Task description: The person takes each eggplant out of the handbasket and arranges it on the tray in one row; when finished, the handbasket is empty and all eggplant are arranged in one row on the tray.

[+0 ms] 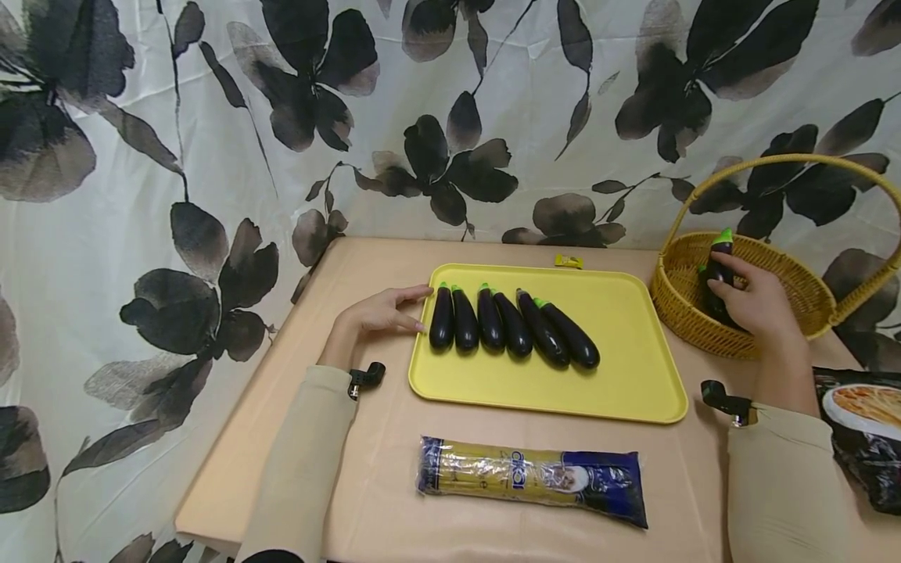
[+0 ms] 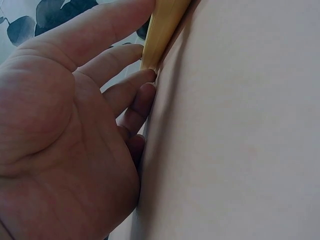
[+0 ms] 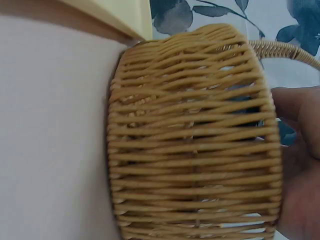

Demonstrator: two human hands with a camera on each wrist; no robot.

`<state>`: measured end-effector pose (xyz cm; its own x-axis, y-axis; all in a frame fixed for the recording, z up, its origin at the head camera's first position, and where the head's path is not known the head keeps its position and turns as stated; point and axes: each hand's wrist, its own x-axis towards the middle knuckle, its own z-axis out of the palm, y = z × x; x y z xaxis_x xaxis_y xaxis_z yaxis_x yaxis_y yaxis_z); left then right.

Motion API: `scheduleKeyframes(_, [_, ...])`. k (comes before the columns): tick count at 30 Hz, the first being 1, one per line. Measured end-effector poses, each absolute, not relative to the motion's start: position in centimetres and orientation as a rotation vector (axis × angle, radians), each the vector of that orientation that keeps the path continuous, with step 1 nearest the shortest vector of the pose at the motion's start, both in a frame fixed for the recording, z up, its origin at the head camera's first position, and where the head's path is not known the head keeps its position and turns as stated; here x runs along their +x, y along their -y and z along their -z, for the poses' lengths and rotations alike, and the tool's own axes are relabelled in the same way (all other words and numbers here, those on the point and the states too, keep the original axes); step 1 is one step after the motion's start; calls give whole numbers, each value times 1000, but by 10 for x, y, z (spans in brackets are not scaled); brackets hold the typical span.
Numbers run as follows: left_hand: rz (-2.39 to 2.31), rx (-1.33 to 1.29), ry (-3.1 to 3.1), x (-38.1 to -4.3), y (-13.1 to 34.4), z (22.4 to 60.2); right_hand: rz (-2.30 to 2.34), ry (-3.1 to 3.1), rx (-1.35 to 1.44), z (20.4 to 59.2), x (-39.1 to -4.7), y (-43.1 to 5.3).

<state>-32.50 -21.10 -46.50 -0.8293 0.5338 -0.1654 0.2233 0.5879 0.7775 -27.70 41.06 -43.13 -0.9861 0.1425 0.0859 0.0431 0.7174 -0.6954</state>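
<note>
In the head view my right hand (image 1: 760, 301) grips a dark eggplant (image 1: 719, 270) with a green cap, held upright in the wicker basket (image 1: 795, 277). Beside it a bit of another green cap shows, mostly hidden. The right wrist view shows the basket's woven side (image 3: 195, 150) in front of part of that hand. My left hand (image 1: 376, 311) rests against the left rim of the yellow tray (image 1: 633, 344), fingers extended and touching the edge (image 2: 165, 30). Several glossy eggplants (image 1: 491, 320) lie side by side on the tray's left and middle.
A blue and yellow pasta packet (image 1: 531, 478) lies in front of the tray. At the far right sits a black food bag (image 1: 869, 430). A small yellow wrapper (image 1: 568, 261) lies behind the tray. The basket's tall handle (image 1: 795, 159) arches over it; floral cloth (image 1: 394, 211) hangs behind.
</note>
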Motion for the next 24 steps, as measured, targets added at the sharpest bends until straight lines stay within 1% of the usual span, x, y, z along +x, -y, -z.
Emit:
scheduleKeyframes(6, [-1111, 611, -2441, -324, 210, 464, -1232, 2726, -143, 430, -277, -404])
scheduleKeyframes(17, [-1106, 623, -2454, -325, 208, 464, -1107, 2619, -66, 425, -273, -398])
scheduleKeyframes(24, [-1102, 620, -2464, -324, 207, 465, -1124, 2609, -6, 417, -272, -388])
